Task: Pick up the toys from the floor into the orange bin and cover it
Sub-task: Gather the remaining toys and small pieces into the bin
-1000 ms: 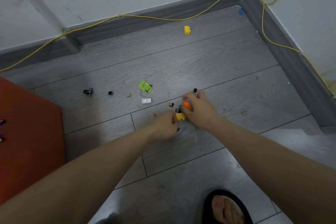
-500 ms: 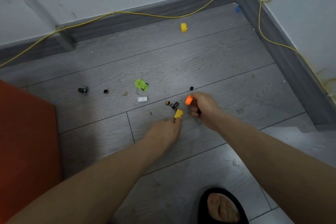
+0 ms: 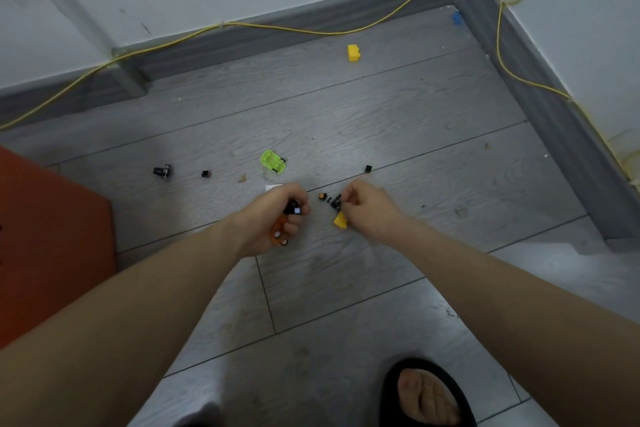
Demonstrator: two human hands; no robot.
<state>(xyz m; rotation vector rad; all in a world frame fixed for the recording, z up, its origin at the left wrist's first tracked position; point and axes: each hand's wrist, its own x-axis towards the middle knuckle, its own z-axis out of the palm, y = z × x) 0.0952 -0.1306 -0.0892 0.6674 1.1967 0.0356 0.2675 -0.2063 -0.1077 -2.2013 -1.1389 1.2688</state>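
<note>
My left hand grips an orange toy car in its palm, with a small black-and-white piece at its fingertips. My right hand has curled fingers and pinches at a small black piece on the floor. A yellow brick lies against that hand, and a tiny orange piece sits between the hands. The orange bin stands at the left edge. A green toy car lies beyond my left hand.
More toys are scattered on the grey floor: a black wheel part, two black cubes, a far yellow brick, a blue piece in the corner. A yellow cable follows the skirting. My sandalled foot is at the bottom.
The orange toy car has passed from my right hand into my left. My right hand has gone down to the black pieces beside the yellow brick.
</note>
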